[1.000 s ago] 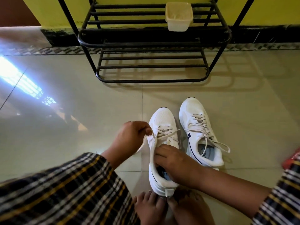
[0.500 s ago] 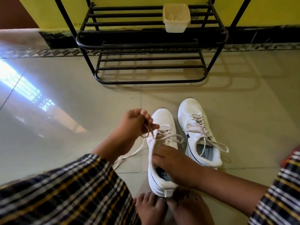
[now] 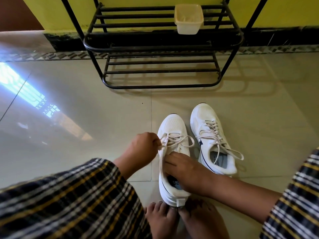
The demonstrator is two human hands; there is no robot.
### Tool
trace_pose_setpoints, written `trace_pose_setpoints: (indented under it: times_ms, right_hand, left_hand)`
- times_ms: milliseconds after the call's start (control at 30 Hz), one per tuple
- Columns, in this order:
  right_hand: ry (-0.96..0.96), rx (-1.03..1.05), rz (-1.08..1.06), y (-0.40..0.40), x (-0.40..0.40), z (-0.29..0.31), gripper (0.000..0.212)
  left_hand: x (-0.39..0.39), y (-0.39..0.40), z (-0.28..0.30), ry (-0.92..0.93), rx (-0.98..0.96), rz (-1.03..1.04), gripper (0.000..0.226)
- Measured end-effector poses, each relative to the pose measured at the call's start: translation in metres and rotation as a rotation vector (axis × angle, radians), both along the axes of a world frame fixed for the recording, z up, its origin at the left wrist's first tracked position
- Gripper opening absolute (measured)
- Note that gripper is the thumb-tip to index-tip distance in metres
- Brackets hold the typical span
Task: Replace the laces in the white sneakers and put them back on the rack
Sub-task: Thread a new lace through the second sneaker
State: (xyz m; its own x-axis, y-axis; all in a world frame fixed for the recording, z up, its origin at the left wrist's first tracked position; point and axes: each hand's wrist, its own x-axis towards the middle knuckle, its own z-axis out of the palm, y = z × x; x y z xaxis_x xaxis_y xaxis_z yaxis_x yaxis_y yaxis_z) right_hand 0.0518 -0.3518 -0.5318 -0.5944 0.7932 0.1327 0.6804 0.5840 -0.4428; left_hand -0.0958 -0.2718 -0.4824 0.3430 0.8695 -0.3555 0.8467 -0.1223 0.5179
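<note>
Lace [image 3: 172, 140] is being pinched by left hand [image 3: 145, 149] fingers, for threading | near sneaker [image 3: 172, 152], on floor before rack [image 3: 155, 47], is being steadied by right hand [image 3: 184, 171], fingers clamped on collar | far-right sneaker [image 3: 212, 140] is being left laced.

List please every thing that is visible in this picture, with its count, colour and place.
sneakers: 2, white, on the floor before the rack; near sneaker, far sneaker
lace: 1, off-white, in the near sneaker
rack: 1, black, against the yellow wall
tub: 1, cream, on the rack's upper shelf
floor: beige tiles
left hand: pinches the lace
right hand: holds the near sneaker's collar
bare feet: 2, behind the heel
</note>
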Motion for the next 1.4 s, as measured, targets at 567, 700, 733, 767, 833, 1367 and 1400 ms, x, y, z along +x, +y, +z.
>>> trace_pose_setpoints:
  times_ms: [567,700,733,767,833,1367,1400]
  right_hand:
    - [-0.017,0.053,0.01,0.002,0.0,-0.004,0.023]
    - [-0.012,0.036,0.012,0.002,0.001,-0.004,0.026]
    - [-0.012,0.032,0.011,0.002,0.001,-0.003,0.025]
    - [-0.015,0.032,0.007,0.002,0.001,-0.002,0.024]
    - [-0.027,0.046,-0.002,0.002,0.001,-0.002,0.022]
    - [-0.111,0.062,0.009,0.001,-0.002,0.005,0.014]
    - [-0.135,0.077,0.013,0.001,-0.001,0.007,0.011]
  left_hand:
    - [-0.05,0.048,0.066,-0.828,-0.11,0.475,0.028]
    - [-0.054,-0.077,-0.068,-0.38,-0.208,0.216,0.022]
    - [-0.046,-0.108,-0.102,-0.212,-0.2,0.204,0.026]
    - [-0.042,-0.126,-0.123,-0.134,-0.201,0.133,0.028]
    - [-0.046,-0.119,-0.113,-0.002,-0.248,-0.053,0.029]
    - [-0.037,-0.013,-0.054,-0.05,0.09,0.024,0.02]
    - [-0.023,0.007,-0.043,-0.036,0.216,-0.051,0.023]
